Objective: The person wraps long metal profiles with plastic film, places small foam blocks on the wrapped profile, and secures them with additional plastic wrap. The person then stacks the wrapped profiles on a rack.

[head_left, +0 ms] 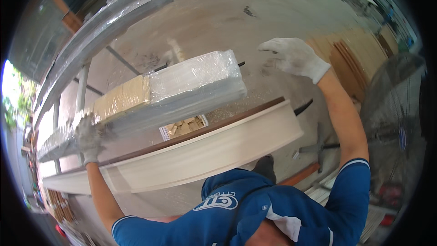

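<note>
A long bundle (200, 77) wrapped in shiny clear plastic film lies across the view on metal supports, with a tan band (123, 98) around its middle. My left hand (88, 139), in a whitish glove, rests against the bundle's left part; its fingers are smeared by motion, so their grip is unclear. Beyond the bundle's right end, my gloved right hand (296, 57) is raised in the air, fingers apart and holding nothing. Nearer my body lies a long cream-white profile (205, 148) with a dark brown edge, touched by neither hand.
Another film-wrapped length (114, 20) lies on the rack at the far left. Below the bundle, a box (184, 128) holds small tan pieces. At the right stand a large fan (396, 105) and leaning brown boards (348, 64). Black support arms stick out past both pieces' right ends.
</note>
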Tool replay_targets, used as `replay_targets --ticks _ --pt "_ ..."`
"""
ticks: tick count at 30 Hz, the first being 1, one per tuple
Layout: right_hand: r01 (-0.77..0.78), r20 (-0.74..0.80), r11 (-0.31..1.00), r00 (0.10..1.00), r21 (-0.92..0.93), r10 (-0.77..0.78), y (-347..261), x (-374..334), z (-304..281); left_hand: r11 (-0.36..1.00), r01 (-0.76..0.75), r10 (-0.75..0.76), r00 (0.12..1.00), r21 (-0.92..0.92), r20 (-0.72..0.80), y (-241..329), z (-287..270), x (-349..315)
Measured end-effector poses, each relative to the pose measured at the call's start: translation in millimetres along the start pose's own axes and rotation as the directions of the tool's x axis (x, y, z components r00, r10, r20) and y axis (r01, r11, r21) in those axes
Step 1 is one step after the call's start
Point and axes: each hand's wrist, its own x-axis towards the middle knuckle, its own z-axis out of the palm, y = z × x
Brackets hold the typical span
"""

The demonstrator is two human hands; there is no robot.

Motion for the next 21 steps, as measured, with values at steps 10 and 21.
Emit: replay_targets --ticks 10,21 --pt "0.518 -0.158 0.819 0.855 0.246 -0.494 32 103 66 -0.263 0.371 -0.958 -0.209 -0.89 0.196 261 73 -333" --pt "0.535 0.142 0.664 0.713 0.522 -0.687 -12 180 136 -0.953 0.12 -0.159 0.585 -0.279 0.795 652 125 -118"
